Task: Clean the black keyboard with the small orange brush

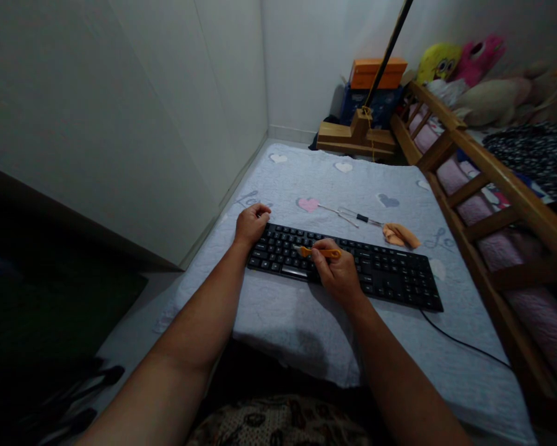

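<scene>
Head view: we have the black keyboard (390, 272) flat on the heart-print cloth (278, 316). Our right hand (337, 270) pinches an orange tool (327, 253), fingers closed, over the keys. Left hand (252, 224) half-curled at the far-left corner; can't tell if gripping.

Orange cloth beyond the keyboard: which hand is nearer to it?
Right: the right hand is over the keyboard, left of the orange cloth; the left hand is farther off, at the keyboard's left end.
</scene>
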Available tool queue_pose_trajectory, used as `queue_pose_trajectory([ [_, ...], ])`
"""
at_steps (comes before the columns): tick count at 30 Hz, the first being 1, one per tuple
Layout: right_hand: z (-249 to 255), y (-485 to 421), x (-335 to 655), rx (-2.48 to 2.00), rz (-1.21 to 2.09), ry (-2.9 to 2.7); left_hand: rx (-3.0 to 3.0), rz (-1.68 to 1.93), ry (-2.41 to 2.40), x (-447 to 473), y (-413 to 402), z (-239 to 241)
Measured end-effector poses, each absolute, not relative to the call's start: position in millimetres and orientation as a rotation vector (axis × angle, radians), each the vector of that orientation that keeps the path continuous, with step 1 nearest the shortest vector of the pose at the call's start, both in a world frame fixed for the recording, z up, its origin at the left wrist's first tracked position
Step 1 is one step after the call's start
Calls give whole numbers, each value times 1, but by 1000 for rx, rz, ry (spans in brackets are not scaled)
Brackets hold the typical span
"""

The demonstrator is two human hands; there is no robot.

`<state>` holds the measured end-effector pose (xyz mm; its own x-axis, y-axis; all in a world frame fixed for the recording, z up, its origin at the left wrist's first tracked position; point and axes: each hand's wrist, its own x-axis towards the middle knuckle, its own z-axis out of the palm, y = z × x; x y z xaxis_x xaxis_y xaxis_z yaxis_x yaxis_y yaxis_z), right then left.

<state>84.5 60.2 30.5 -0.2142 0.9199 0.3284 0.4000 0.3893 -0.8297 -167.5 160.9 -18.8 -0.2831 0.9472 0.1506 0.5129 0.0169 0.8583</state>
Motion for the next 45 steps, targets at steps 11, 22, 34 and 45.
queue_pose_trajectory([
  [11,29,59,87,-1174,735,-1722,1487,1209,1804,-169,162,-21],
  [22,26,59,90,-1123,891,-1685,1495,1209,1813,-168,162,-20],
  [34,26,70,101,-1086,1043,-1788,1505,1208,1807,-169,161,-20],
  [45,41,74,132,-1224,1108,-1824,1502,1206,1812,-170,162,-23],
])
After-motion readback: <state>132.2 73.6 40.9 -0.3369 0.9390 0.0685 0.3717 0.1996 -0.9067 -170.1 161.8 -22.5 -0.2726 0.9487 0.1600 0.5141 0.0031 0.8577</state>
